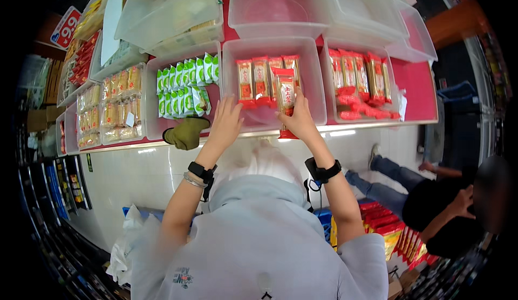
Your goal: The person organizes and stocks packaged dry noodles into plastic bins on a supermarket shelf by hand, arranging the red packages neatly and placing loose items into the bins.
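My right hand [300,118] grips a red-and-gold wrapped snack packet [286,93] by its right side and lower part, holding it over the front part of a translucent plastic bin [317,89]. Behind it, several similar packets [260,79] stand in a row against the bin's back part. Empty, with fingers apart, my left hand [225,122] hovers by the same bin's front left corner. To its left, another bin [151,97] holds two rows of green-and-white packets [178,102]. An olive cloth item [188,133] hangs on that bin's front edge.
On the right stands a bin [356,118] of more red packets, some lying flat. Bins of pale wrapped snacks [121,83] sit at left. Large translucent bins [279,4] line the back. Another person [425,203] is at right, near red bags [404,235] on the floor side.
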A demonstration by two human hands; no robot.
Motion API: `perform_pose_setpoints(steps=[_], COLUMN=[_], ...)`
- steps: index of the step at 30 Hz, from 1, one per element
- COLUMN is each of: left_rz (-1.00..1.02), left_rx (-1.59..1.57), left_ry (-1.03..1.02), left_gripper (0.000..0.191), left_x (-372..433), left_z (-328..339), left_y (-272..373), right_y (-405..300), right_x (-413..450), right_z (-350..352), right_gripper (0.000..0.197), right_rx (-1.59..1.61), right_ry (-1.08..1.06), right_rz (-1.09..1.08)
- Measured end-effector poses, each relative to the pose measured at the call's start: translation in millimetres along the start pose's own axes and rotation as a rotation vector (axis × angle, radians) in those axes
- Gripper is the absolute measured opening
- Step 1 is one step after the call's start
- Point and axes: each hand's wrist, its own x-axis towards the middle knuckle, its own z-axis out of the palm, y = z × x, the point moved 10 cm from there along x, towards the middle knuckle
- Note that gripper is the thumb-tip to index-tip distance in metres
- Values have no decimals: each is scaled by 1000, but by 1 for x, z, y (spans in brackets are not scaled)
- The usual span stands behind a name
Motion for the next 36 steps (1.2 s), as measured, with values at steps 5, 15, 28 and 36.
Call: perform_pose_setpoints(steps=[5, 15, 28, 36], left_rz=[-59, -167, -125, -124], left_rx=[60, -94, -109, -146], left_ry=[-35, -127, -185, -136], left_gripper=[50, 55, 41, 40], left_x=[4, 17, 46, 46], left_z=[26, 13, 11, 8], left_y=[-29, -34, -47, -48], right_y=[5, 36, 77, 101], right_x=[67, 151, 161, 142], right_z=[40, 161, 174, 163], right_gripper=[87, 94, 80, 62], right_rx=[-44, -27, 234, 90], right_ry=[-363, -428, -428, -699], right_rz=[102, 198, 323, 413])
